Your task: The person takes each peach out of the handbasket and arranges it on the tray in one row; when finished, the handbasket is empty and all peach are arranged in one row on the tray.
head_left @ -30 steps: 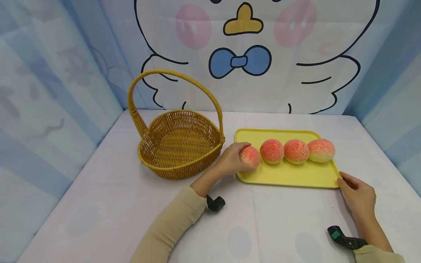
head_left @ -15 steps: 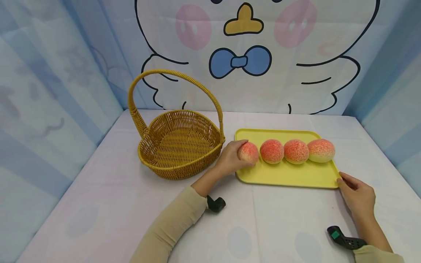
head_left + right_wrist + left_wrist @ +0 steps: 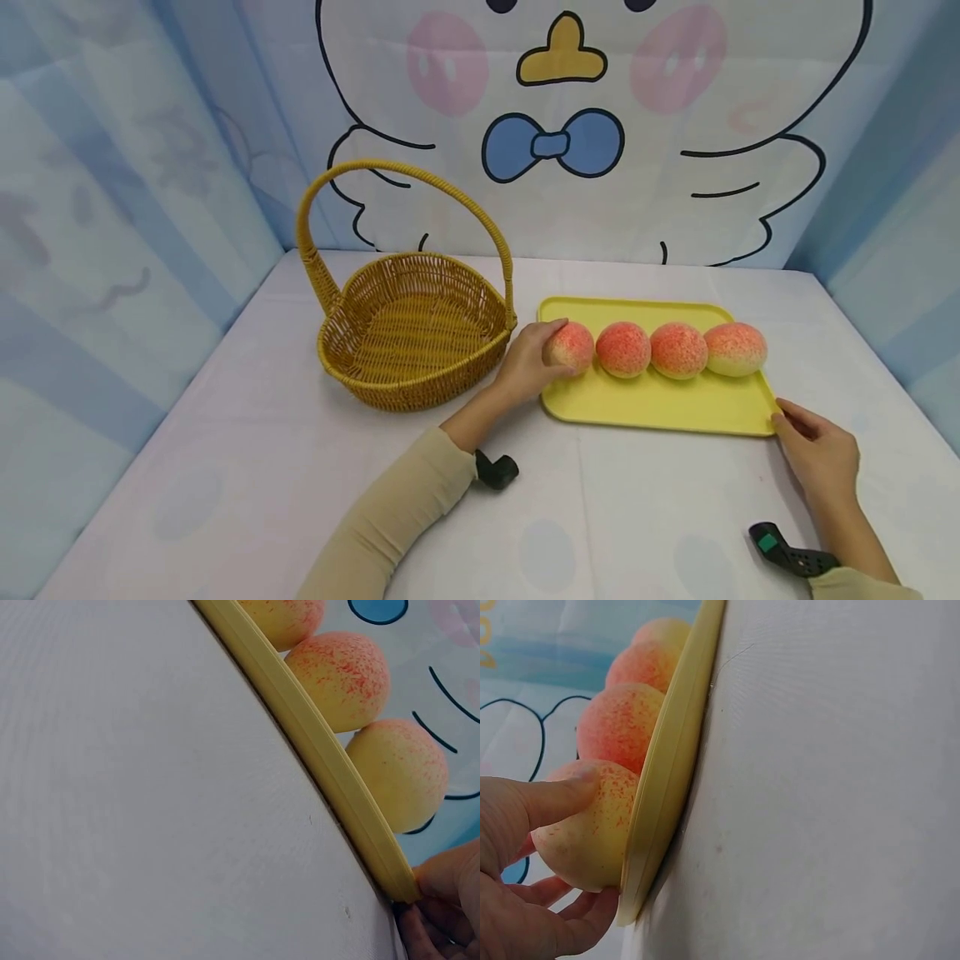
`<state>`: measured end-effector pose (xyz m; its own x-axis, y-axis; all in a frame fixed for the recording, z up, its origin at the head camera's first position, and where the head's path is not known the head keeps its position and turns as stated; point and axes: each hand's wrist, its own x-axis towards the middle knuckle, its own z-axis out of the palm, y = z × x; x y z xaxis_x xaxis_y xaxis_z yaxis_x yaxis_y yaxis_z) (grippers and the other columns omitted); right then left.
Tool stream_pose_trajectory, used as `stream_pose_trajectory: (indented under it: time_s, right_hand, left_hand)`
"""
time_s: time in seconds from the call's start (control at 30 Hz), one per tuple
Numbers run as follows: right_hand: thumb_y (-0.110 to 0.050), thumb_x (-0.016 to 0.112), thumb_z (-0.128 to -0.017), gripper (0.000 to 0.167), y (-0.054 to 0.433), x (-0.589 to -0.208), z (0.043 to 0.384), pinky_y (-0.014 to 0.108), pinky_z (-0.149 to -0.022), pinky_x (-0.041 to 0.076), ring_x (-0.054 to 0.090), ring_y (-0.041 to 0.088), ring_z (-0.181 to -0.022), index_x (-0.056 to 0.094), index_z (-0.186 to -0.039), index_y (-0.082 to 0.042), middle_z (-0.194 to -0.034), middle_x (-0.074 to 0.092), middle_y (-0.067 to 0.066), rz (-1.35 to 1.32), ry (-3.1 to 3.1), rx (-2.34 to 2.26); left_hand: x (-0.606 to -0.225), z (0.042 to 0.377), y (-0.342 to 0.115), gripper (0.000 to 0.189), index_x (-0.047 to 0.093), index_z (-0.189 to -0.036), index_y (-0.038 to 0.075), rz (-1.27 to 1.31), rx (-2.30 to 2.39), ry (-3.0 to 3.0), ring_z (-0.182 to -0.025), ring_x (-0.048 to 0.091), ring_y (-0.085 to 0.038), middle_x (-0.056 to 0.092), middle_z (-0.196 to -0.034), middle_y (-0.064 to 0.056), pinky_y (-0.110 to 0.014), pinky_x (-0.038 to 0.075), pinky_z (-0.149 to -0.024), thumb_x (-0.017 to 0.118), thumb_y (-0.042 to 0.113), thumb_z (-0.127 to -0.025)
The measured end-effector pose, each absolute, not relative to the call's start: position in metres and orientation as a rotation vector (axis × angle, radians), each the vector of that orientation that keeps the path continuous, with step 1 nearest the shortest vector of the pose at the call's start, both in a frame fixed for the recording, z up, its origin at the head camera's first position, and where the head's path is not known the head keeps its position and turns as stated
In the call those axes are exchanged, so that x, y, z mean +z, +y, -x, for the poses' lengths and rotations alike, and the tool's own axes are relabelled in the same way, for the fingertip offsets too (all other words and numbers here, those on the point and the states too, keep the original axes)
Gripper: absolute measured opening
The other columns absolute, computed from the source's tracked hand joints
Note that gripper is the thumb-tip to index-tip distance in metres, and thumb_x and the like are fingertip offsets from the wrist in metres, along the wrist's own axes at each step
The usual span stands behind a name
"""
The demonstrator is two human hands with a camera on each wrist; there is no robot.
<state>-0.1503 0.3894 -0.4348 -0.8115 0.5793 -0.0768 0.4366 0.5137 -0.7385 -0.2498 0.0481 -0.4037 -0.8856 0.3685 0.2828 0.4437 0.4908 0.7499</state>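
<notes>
My left hand [image 3: 528, 360] grips a pink-and-yellow peach [image 3: 572, 348] at the left end of the yellow tray [image 3: 652, 404]. In the left wrist view, the thumb [image 3: 562, 799] lies on the side of this peach [image 3: 592, 847] and the fingers curl under it. To its right, several more peaches stand in a row on the tray, the nearest peach [image 3: 623, 350] close beside the held one. At the tray's front right corner, my right hand [image 3: 821, 454] pinches the rim; in the right wrist view, its thumb [image 3: 442, 874] is above the tray edge [image 3: 352, 802] and its fingers are below.
A woven wicker basket [image 3: 416, 387] with a tall arched handle stands left of the tray, with nothing inside it. White cloth [image 3: 420, 533] covers the table. A printed cartoon curtain [image 3: 570, 208] hangs behind, and blue curtains [image 3: 127, 208] flank both sides.
My left hand has shifted the peach slightly back, into line with the row on the tray. My right hand keeps its hold on the tray corner. The head view has tilted slightly.
</notes>
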Motion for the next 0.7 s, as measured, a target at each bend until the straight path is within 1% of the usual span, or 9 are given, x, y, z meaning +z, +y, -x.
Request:
stream_pose_trajectory:
  time_s: [0.13,0.37,0.7]
  right_hand:
    - [-0.034,0.046,-0.094,0.05,0.3894,-0.4357,0.1488,0.045,-0.099,0.032,0.036,0.034,-0.123,0.043,-0.136,-0.008,-0.136,0.042,0.02,0.896,-2.57,1.168]
    - [-0.034,0.045,-0.094,0.05,0.3891,-0.4343,0.1483,0.043,-0.1,0.033,0.035,0.033,-0.126,0.042,-0.137,-0.009,-0.137,0.04,0.019,0.91,-2.58,1.175]
    - [-0.034,0.046,-0.094,0.049,0.3874,-0.4347,0.1495,0.033,-0.097,0.037,0.037,0.031,-0.122,0.042,-0.137,-0.01,-0.137,0.041,0.017,0.913,-2.591,1.158]
  left_hand:
    - [-0.4047,0.2489,0.0492,0.069,0.046,-0.134,0.007,0.733,-1.374,-2.629,-0.117,0.044,-0.02,0.05,-0.126,-0.011,-0.029,0.032,-0.099,0.078,0.013,-0.074]
    - [-0.4062,0.2498,0.0513,0.069,0.046,-0.135,0.009,0.717,-1.358,-2.634,-0.117,0.044,-0.02,0.05,-0.125,-0.01,-0.029,0.033,-0.098,0.078,0.014,-0.074]
    - [-0.4089,0.2513,0.0504,0.067,0.044,-0.136,0.009,0.747,-1.384,-2.613,-0.12,0.043,-0.019,0.048,-0.128,-0.009,-0.028,0.032,-0.1,0.075,0.012,-0.077]
